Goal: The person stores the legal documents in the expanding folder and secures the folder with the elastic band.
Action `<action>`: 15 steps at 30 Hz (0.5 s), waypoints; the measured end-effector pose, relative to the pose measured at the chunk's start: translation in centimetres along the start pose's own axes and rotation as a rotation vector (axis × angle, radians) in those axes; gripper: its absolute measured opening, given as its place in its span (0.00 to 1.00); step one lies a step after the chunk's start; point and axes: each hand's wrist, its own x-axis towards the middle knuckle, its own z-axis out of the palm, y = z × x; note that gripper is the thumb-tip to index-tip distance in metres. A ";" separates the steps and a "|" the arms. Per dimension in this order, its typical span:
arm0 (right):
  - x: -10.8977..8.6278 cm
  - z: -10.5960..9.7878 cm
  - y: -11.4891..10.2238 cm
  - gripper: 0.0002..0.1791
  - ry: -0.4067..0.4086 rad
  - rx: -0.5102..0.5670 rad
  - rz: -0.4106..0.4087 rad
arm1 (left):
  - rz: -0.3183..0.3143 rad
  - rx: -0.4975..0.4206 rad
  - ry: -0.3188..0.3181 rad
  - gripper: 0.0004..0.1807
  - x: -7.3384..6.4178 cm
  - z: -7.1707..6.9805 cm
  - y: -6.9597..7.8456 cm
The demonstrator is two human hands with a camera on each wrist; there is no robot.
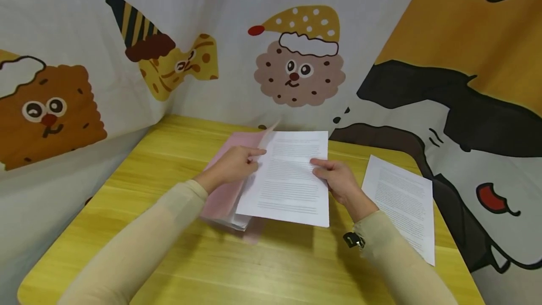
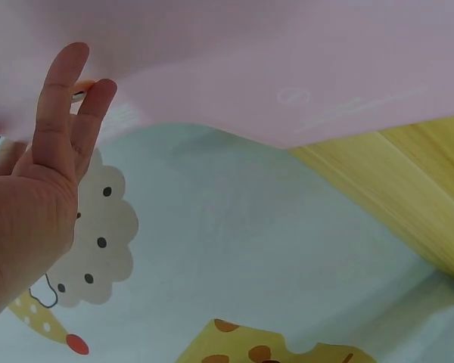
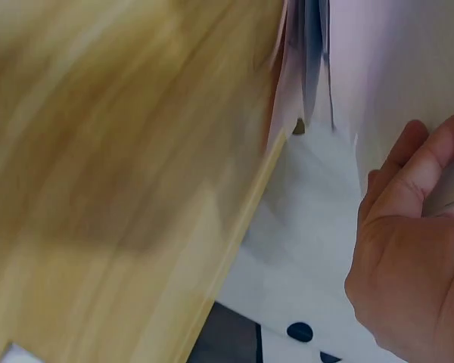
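Observation:
A pink folder (image 1: 226, 192) lies spread on the table, with papers inside that show at its lower edge. My left hand (image 1: 234, 166) is at its raised cover, index finger stretched toward a printed sheet (image 1: 292, 180). In the left wrist view the fingers of the left hand (image 2: 57, 159) lie against the pink cover (image 2: 287, 68); the thumb's contact is mostly hidden. With thumb and fingers my right hand (image 1: 338, 180) pinches the printed sheet at its right edge, tilted above the table. The right wrist view shows the right hand (image 3: 408, 242) behind that sheet.
Another printed sheet (image 1: 402, 206) lies flat at the table's right side, beside the right forearm. The yellow wood-grain table (image 1: 271, 267) meets a cartoon-printed cloth (image 1: 211, 102) at the back and sides. A dark wrist strap (image 1: 353, 239) hangs at the right cuff.

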 end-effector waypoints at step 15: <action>-0.3 4.2 1.6 0.20 0.063 0.071 -0.009 | 0.017 0.037 -0.009 0.28 0.4 0.8 0.0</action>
